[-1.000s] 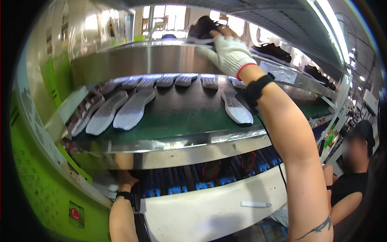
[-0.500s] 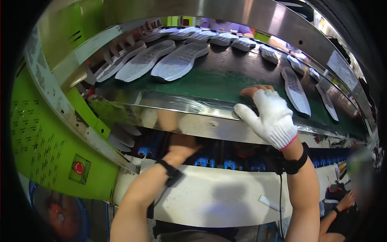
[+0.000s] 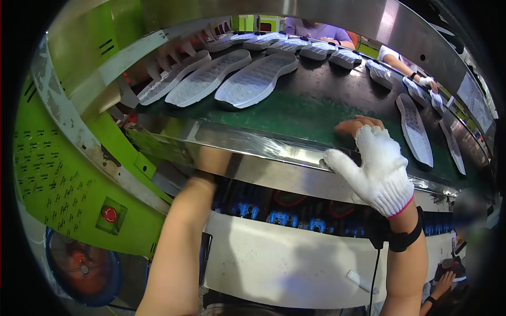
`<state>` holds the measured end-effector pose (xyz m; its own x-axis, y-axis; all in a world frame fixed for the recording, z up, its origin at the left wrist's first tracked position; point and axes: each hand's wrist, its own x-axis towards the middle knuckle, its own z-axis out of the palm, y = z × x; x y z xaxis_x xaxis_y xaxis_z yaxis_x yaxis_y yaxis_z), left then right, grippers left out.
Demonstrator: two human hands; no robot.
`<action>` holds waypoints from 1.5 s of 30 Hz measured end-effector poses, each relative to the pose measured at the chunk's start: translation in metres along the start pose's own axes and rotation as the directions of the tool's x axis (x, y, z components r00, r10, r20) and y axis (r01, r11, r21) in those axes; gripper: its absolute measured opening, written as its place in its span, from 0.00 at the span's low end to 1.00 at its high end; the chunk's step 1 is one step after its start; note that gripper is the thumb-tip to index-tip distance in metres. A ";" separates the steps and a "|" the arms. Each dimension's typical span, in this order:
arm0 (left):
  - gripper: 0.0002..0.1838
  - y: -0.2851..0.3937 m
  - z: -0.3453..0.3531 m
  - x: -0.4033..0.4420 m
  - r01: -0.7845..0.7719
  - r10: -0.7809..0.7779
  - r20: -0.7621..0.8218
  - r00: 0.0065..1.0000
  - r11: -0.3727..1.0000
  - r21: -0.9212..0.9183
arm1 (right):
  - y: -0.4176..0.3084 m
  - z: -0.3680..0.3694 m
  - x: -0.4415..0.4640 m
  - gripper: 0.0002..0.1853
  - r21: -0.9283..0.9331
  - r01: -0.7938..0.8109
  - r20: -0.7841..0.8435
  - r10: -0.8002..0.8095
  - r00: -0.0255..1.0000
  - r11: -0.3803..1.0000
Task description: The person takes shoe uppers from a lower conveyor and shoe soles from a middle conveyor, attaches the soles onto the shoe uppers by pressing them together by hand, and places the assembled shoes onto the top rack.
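My right hand, in a white knit glove with bare fingertips, rests at the metal edge rail of a green-black conveyor belt. Its fingers reach onto the belt and its thumb stands apart over the rail, with nothing held. My left forearm reaches under the rail toward the lower shelf, and the hand itself is hidden there. White-grey shoe soles lie on the belt. A large sole is at the left, and another sole lies just right of my right hand.
Blue clamp-like parts line the dark lower level. Below it is a white ledge with a small pale strip. A green machine panel with a red button and a fan stand left. Several people work around the line.
My left arm has moved left and deeper under the rail, taking its wristband and hand out of sight. The view has shifted; my right hand stays at the belt edge.
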<state>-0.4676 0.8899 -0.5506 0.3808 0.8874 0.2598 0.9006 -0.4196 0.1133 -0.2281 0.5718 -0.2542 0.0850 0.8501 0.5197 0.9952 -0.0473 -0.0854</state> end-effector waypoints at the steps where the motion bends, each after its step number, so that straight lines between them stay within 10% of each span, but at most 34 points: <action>1: 0.33 -0.024 0.004 -0.001 0.051 -0.054 0.049 0.997 0.997 0.051 | -0.001 -0.001 0.001 0.27 0.002 -0.033 0.019 0.033 0.999 0.999; 12: 0.29 -0.065 0.026 -0.025 -0.181 0.179 0.026 0.983 0.965 0.190 | -0.015 -0.001 0.005 0.33 -0.002 -0.106 0.042 0.106 0.994 0.994; 15: 0.24 -0.002 -0.077 -0.039 -0.191 0.089 0.303 0.949 0.926 0.327 | -0.012 0.000 0.009 0.34 -0.069 -0.108 0.080 0.113 0.990 0.992; 16: 0.24 0.002 -0.091 -0.052 -0.246 0.217 0.139 0.966 0.938 0.245 | -0.011 0.001 0.008 0.34 -0.043 -0.103 0.082 0.107 0.991 0.994; 18: 0.27 0.025 -0.136 -0.082 -0.419 0.355 0.277 0.893 0.879 0.225 | -0.016 -0.002 0.008 0.34 -0.006 -0.100 0.097 0.100 0.990 0.995; 19: 0.28 0.017 -0.131 -0.101 -0.605 0.626 -0.079 0.776 0.774 0.189 | -0.020 -0.004 0.008 0.34 -0.015 -0.099 0.091 0.100 0.991 0.995; 20: 0.29 0.039 -0.173 -0.120 -0.563 0.507 0.382 0.773 0.825 0.046 | -0.023 -0.005 0.009 0.34 -0.031 -0.123 0.114 0.126 0.985 0.992; 25: 0.37 0.060 -0.175 -0.229 -0.847 0.884 0.257 0.390 0.454 -0.277 | -0.021 0.003 0.010 0.33 -0.077 -0.103 0.061 0.108 0.992 0.992; 29: 0.43 0.047 -0.166 -0.214 -0.811 0.928 0.152 0.341 0.372 -0.451 | -0.027 0.005 0.014 0.37 -0.064 -0.163 0.050 0.167 0.985 0.984; 33: 0.33 0.057 -0.244 -0.156 -0.850 0.804 -0.374 0.461 0.280 -0.446 | -0.048 0.039 0.039 0.34 0.120 0.037 -0.103 -0.025 0.994 0.992; 37: 0.19 0.051 -0.296 -0.069 -0.647 0.279 -0.839 0.468 0.754 -0.110 | -0.097 0.066 0.084 0.29 0.177 0.069 -0.032 -0.064 0.997 0.982; 40: 0.25 0.027 -0.275 -0.015 -0.153 -0.018 -0.419 0.908 0.916 -0.370 | -0.118 0.056 0.108 0.26 0.097 -0.136 0.234 0.110 0.966 0.986; 45: 0.17 0.008 -0.261 0.002 -0.300 0.094 -0.431 0.897 0.847 -0.439 | -0.102 0.063 0.123 0.16 -0.036 0.019 0.188 -0.012 0.982 0.999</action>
<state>-0.5147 0.8384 -0.2986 0.3362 0.6744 0.6574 0.5566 -0.7053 0.4390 -0.3227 0.7145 -0.2353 0.0627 0.9342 0.3512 0.9977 -0.0499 -0.0453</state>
